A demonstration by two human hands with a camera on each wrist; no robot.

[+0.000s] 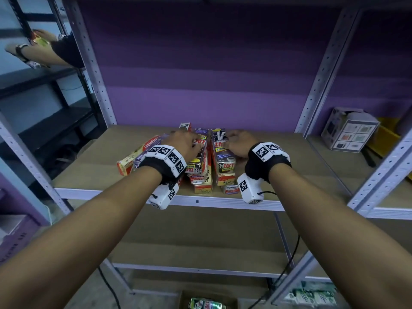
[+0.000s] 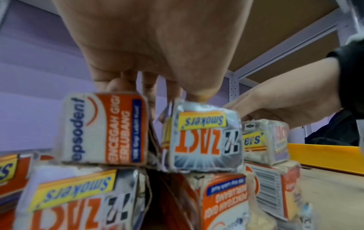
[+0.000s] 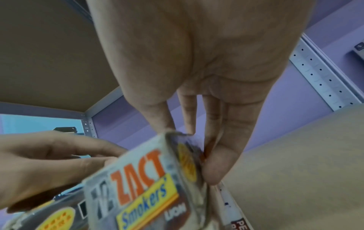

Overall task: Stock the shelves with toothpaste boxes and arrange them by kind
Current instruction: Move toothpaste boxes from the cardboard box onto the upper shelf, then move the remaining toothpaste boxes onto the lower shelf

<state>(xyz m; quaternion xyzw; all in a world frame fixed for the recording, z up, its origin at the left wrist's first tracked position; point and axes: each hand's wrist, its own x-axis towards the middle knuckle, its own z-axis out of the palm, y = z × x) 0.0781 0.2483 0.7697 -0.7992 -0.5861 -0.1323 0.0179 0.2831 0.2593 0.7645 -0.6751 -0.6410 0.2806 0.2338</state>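
Head view: toothpaste boxes [image 1: 201,168] lie heaped near the front of the middle shelf [image 1: 278,157], kinds mixed; sorting appears barely begun.

Left wrist view: left hand [image 2: 149,46], fingers curled down, pinches a Zact box [image 2: 204,140] beside a Pepsodent box [image 2: 104,129].

Right wrist view: right hand [image 3: 197,70] pinches another Zact box [image 3: 145,186] between thumb and fingers.
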